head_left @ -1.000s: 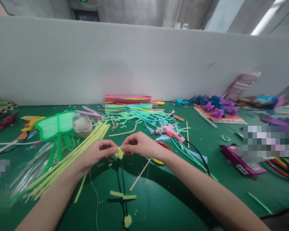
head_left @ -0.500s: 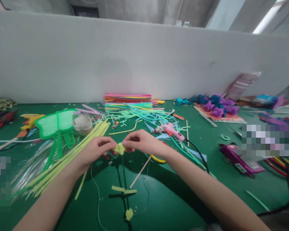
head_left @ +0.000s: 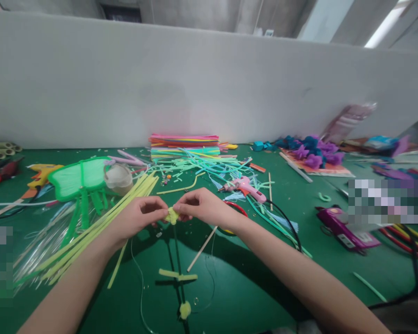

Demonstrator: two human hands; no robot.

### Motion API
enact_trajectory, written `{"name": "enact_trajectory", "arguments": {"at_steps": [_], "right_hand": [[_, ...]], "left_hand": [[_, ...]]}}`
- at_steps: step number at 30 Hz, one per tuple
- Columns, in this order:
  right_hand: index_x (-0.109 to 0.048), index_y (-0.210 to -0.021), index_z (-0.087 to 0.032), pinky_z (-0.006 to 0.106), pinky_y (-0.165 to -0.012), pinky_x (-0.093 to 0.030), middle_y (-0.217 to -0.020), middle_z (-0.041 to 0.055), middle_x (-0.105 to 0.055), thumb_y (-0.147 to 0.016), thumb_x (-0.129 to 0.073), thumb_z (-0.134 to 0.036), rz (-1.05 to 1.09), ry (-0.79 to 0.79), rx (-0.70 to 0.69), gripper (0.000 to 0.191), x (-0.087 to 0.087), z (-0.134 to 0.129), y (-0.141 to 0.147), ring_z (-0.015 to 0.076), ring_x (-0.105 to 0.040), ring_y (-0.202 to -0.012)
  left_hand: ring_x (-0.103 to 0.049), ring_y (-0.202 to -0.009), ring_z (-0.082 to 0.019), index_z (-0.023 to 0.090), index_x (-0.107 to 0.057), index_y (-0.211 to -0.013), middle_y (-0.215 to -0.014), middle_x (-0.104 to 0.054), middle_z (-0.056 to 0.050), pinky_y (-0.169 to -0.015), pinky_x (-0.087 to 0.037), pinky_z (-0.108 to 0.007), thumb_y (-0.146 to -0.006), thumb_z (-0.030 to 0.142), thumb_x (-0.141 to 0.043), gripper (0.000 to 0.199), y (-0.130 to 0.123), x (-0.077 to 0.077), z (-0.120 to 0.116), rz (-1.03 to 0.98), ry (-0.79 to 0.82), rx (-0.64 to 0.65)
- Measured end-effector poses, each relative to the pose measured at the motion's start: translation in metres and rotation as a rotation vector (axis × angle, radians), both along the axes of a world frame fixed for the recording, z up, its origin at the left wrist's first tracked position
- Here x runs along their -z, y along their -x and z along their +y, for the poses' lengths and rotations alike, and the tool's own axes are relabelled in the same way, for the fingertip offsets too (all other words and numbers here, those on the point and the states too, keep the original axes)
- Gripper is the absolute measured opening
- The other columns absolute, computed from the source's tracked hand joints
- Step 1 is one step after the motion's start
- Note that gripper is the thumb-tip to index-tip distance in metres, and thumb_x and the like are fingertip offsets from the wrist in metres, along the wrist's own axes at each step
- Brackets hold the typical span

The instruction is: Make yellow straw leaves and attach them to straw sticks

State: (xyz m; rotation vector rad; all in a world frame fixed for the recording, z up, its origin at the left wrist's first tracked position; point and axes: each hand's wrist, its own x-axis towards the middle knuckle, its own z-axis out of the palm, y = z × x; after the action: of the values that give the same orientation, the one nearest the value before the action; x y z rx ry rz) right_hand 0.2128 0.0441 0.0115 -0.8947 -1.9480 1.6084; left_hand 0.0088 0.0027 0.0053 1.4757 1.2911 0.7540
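Note:
Between the fingertips of my left hand and my right hand is a small yellow pipe-cleaner flower. Both hands pinch it from opposite sides. It tops a thin dark stem that runs down toward me. Lower on the stem a yellow pipe-cleaner strip lies crosswise, and below it is a round yellow tuft. Left of my left hand lies a bundle of yellow pipe cleaners. A thin wooden stick rests on the table below my right hand.
A pink glue gun lies beyond my right forearm. Scissors with red and yellow handles are partly behind that arm. To the left are a green winged piece and a yellow glue gun. Coloured pipe cleaners are stacked against the white partition.
The yellow flower has turned slightly between my fingertips, and my right fingers have shifted a little left. More of the scissors' handles shows behind my right arm.

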Motion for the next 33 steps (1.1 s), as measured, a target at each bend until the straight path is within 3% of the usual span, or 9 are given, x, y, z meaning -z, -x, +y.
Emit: {"name": "enact_trajectory", "arguments": {"at_steps": [7, 11, 15, 19, 21, 24, 27, 33], "right_hand": [[-0.067, -0.088, -0.013, 0.021, -0.058, -0.051, -0.077, 0.0078, -0.071, -0.089, -0.052, -0.051, 0.068, 0.215, 0.06, 0.041, 0.008, 0.011, -0.012, 0.0116, -0.066, -0.062], [-0.067, -0.089, -0.013, 0.022, -0.06, -0.051, -0.08, 0.0073, -0.072, -0.089, -0.055, -0.047, 0.11, 0.197, 0.026, 0.036, 0.012, 0.011, -0.015, 0.0113, -0.067, -0.065], [-0.068, -0.087, -0.013, 0.023, -0.06, -0.049, -0.077, 0.0066, -0.071, -0.091, -0.049, -0.045, 0.002, -0.069, 0.085, 0.038, 0.002, 0.012, -0.022, 0.0115, -0.064, -0.064], [-0.069, -0.08, -0.015, 0.023, -0.058, -0.041, -0.074, 0.0026, -0.07, -0.09, -0.05, -0.037, -0.229, -0.525, 0.424, 0.03, -0.015, 0.019, -0.04, 0.0114, -0.059, -0.063], [-0.071, -0.079, -0.016, 0.024, -0.059, -0.039, -0.073, 0.0012, -0.07, -0.087, -0.054, -0.03, -0.356, -0.649, 0.506, 0.022, -0.019, 0.023, -0.048, 0.0117, -0.057, -0.063], [-0.073, -0.083, -0.018, 0.024, -0.061, -0.038, -0.078, 0.002, -0.07, -0.083, -0.057, -0.023, -0.537, -0.683, 0.403, 0.017, -0.015, 0.025, -0.053, 0.013, -0.059, -0.066], [-0.073, -0.095, -0.02, 0.025, -0.064, -0.039, -0.087, 0.0042, -0.069, -0.082, -0.055, -0.019, -0.686, -0.707, 0.267, 0.022, 0.0, 0.018, -0.05, 0.0161, -0.061, -0.076], [-0.06, -0.125, -0.027, 0.026, -0.062, -0.042, -0.098, 0.0073, -0.06, -0.089, -0.044, -0.022, -0.847, -0.878, 0.249, 0.039, 0.032, 0.007, -0.037, 0.0176, -0.062, -0.077]], "left_hand": [[-0.066, -0.081, -0.019, 0.019, -0.067, -0.086, -0.084, -0.067, -0.001, -0.065, -0.047, -0.025, -0.077, 0.045, -0.07, 0.027, 0.009, 0.002, 0.002, -0.092, 0.057, -0.133], [-0.066, -0.082, -0.019, 0.019, -0.068, -0.09, -0.089, -0.069, -0.003, -0.065, -0.047, -0.025, -0.078, 0.049, -0.067, 0.032, 0.01, 0.002, 0.003, -0.07, 0.082, -0.109], [-0.062, -0.074, -0.017, 0.019, -0.069, -0.087, -0.079, -0.067, -0.002, -0.064, -0.047, -0.025, -0.077, 0.047, -0.069, 0.03, 0.006, 0.001, 0.001, -0.018, 0.026, -0.032], [-0.059, -0.074, -0.016, 0.02, -0.068, -0.083, -0.077, -0.064, -0.001, -0.065, -0.046, -0.026, -0.077, 0.047, -0.068, 0.028, 0.008, 0.001, 0.001, -0.016, 0.019, -0.04], [-0.06, -0.075, -0.018, 0.02, -0.068, -0.084, -0.078, -0.065, -0.002, -0.066, -0.047, -0.027, -0.077, 0.049, -0.066, 0.03, 0.009, 0.003, 0.002, 0.014, 0.039, -0.034], [-0.06, -0.077, -0.019, 0.019, -0.068, -0.088, -0.082, -0.067, -0.004, -0.066, -0.047, -0.029, -0.077, 0.053, -0.064, 0.035, 0.008, 0.009, 0.004, 0.103, 0.065, -0.029], [-0.06, -0.072, -0.019, 0.019, -0.067, -0.091, -0.081, -0.067, -0.005, -0.065, -0.047, -0.03, -0.078, 0.056, -0.06, 0.041, 0.005, 0.018, 0.006, 0.181, 0.068, -0.023], [-0.06, -0.067, -0.018, 0.019, -0.067, -0.089, -0.075, -0.067, -0.003, -0.057, -0.043, -0.025, -0.078, 0.057, -0.059, 0.04, 0.002, 0.025, 0.008, 0.193, 0.053, 0.007]]}}
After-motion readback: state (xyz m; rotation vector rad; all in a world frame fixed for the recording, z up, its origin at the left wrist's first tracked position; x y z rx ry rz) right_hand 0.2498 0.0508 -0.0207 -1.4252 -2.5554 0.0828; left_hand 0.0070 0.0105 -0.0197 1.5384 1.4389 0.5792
